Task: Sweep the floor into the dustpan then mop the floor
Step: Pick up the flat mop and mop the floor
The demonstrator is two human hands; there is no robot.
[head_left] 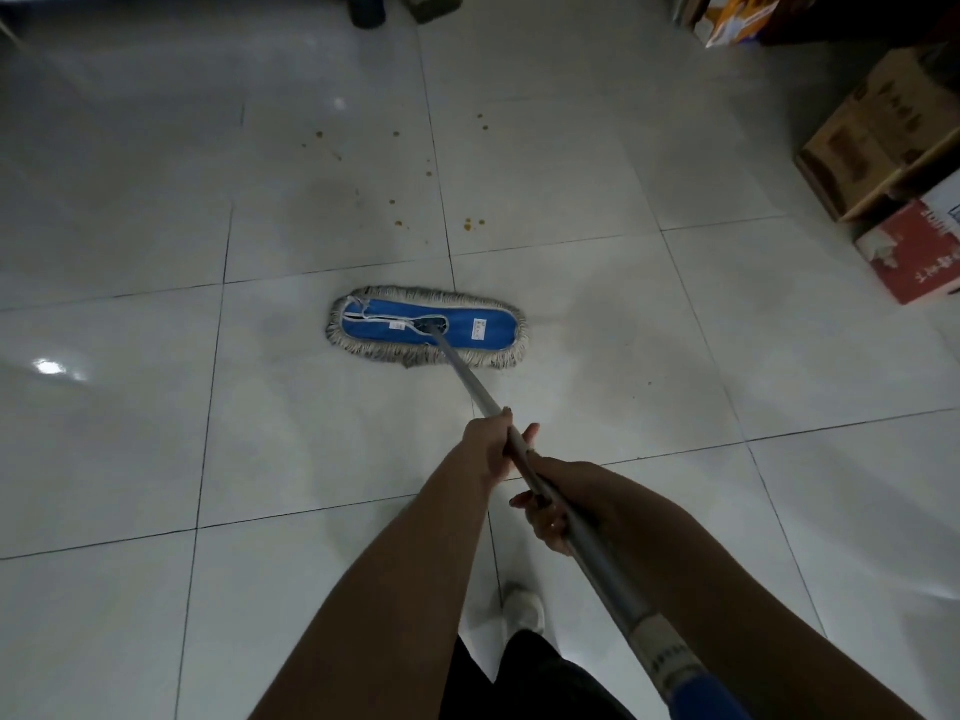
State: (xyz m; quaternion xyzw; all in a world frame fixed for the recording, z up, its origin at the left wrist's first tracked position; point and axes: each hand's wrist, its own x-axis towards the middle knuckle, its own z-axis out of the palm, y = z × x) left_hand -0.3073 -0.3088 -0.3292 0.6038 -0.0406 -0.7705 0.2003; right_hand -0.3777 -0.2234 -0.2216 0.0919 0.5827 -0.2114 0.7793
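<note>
A flat mop head [467, 324], blue on top with a grey fringe, lies flat on the white tiled floor [156, 407] in the middle of the head view. Its grey metal handle [470, 379] runs back toward me, ending in a blue grip at the lower right. My left hand [488, 446] is shut around the handle further down the pole. My right hand [550, 511] grips it just behind, closer to my body. Small brown spots [472, 224] dot the tiles beyond the mop head.
Cardboard boxes [878, 137] and a red and white box [914, 252] stand along the right side. An orange box [737, 18] sits at the far right back. Dark objects [366, 10] stand at the top centre. My white shoe [522, 608] shows below my arms.
</note>
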